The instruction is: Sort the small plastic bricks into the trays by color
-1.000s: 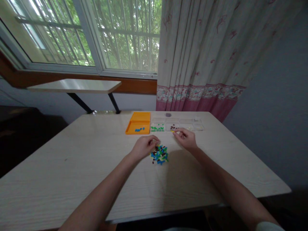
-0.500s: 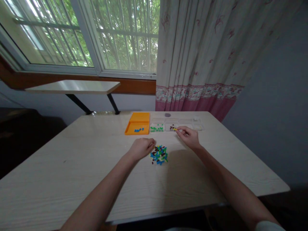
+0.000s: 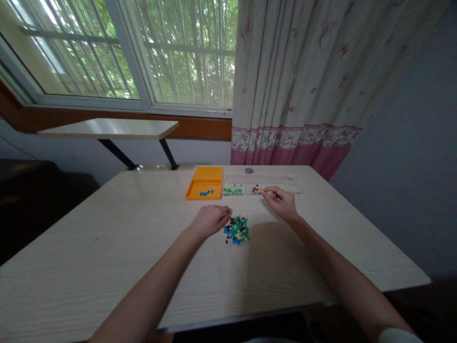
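My right hand (image 3: 282, 204) pinches a small yellow piece (image 3: 261, 190), perhaps a toy brick, between thumb and fingers. It is at the front edge of a clear box (image 3: 246, 192) that has dark brown pieces (image 3: 255, 188) inside. Closed and resting on the table, my left hand (image 3: 210, 220) has its fingertips at the upper left edge of a loose pile of small pieces (image 3: 236, 231), coloured blue, green, brown, yellow and pale. Whatever those fingertips hold, if anything, is hidden.
An open orange box (image 3: 188, 196) holds blue pieces (image 3: 206, 193). Beside it, green pieces (image 3: 233, 190) lie in another clear box. More clear boxes (image 3: 300, 189) stand to the right, and a grey disc (image 3: 249, 170) lies behind. A raised shelf (image 3: 117, 128) overhangs the table's back left.
My right hand has shifted very slightly to the right with the yellow piece still pinched. My left hand and the pile look the same.
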Available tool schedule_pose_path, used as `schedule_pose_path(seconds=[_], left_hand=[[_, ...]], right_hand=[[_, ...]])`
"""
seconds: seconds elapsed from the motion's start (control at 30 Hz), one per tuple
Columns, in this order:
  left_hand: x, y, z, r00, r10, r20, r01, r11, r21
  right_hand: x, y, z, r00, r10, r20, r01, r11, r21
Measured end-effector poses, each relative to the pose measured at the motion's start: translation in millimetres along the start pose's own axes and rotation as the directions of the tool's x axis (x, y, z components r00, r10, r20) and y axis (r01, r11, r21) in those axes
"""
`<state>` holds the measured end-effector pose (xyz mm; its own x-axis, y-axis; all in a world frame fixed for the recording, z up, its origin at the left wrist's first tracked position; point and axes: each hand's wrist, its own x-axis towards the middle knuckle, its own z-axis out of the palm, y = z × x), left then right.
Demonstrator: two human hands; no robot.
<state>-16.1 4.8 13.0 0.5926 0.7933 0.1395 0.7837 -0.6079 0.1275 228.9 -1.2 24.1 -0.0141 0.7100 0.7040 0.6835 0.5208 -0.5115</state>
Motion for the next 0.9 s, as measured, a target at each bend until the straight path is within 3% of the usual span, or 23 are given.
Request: schedule_pose_path(seconds=[0.13,0.27,0.53,0.67,0.9], left_hand=[[-0.6,0.7,-0.8,1.0,-0.015,0.007,0.015,1.0,-0.006],[-1.1,0.4,-1.1,1.0,0.004,0.017,-0.003,1.0,-0.018],[0.0,-0.7,-0.1,0.999,0.01,0.045,-0.008,0.999,-0.036],[-0.4,-1.9,-0.2,0.998,0.039,0.053,-0.038,0.999,-0.029],[-0.7,-2.2,-1.1,0.997,0.026,0.066,-0.022,0.998,-0.052]], right_hand=[[7.0,20.8,-6.9,0.993,0.089,-0.074,-0.094,0.993,-0.069],[13.0,60.2,-24.7,0.962,0.199,-0.187,-0.24,0.944,-0.225],[4.0,139.4,-57.7,0.809,0.459,-0.366,-0.583,0.701,-0.411],[0.3,151.6,-57.9,0.782,0.529,-0.329,-0.623,0.664,-0.414],[-1.6,150.2,-56.3,0.814,0.505,-0.287,-0.58,0.686,-0.439]])
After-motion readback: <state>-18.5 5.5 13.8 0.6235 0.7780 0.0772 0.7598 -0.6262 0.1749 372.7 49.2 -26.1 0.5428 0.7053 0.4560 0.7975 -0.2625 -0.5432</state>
